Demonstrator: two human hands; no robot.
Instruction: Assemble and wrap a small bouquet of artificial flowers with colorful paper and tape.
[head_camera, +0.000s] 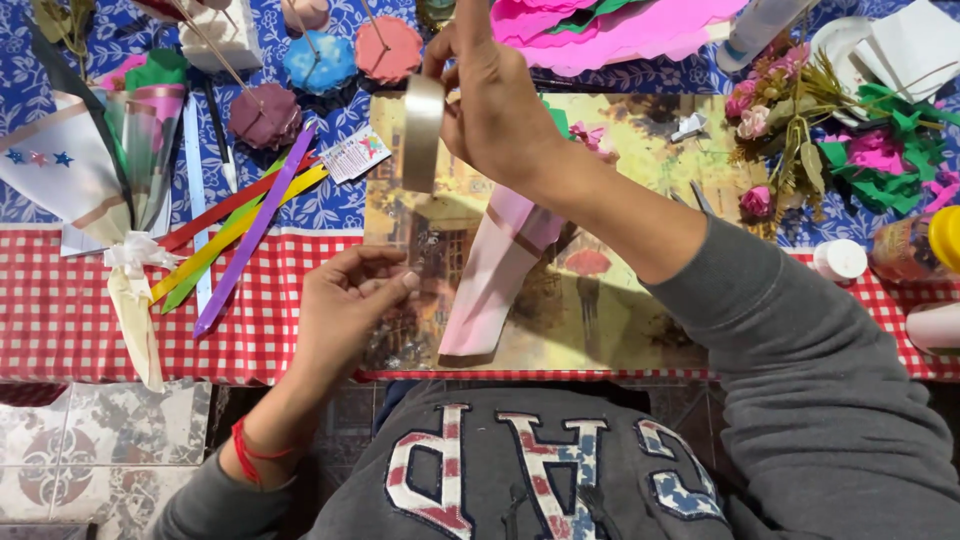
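Across counter (60, 320), checked and floral cloths carry painted picture board (640, 310); pink paper cone (495, 275) lies on board, tilted. Right hand (490, 100) raised above board, grip closed on tape roll (422, 132). Left hand (350, 300) below, fingertips pinched together, apparently on pulled tape end; strip too thin to confirm. Judgement: roll light, rigid; hold by rim. Tape sticky, flimsy, prone to folding.

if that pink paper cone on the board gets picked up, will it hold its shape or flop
The pink paper cone looks like thin rolled paper, so probably light and easily crushed. Lying on its side on the picture board, it may roll in a curve if nudged.
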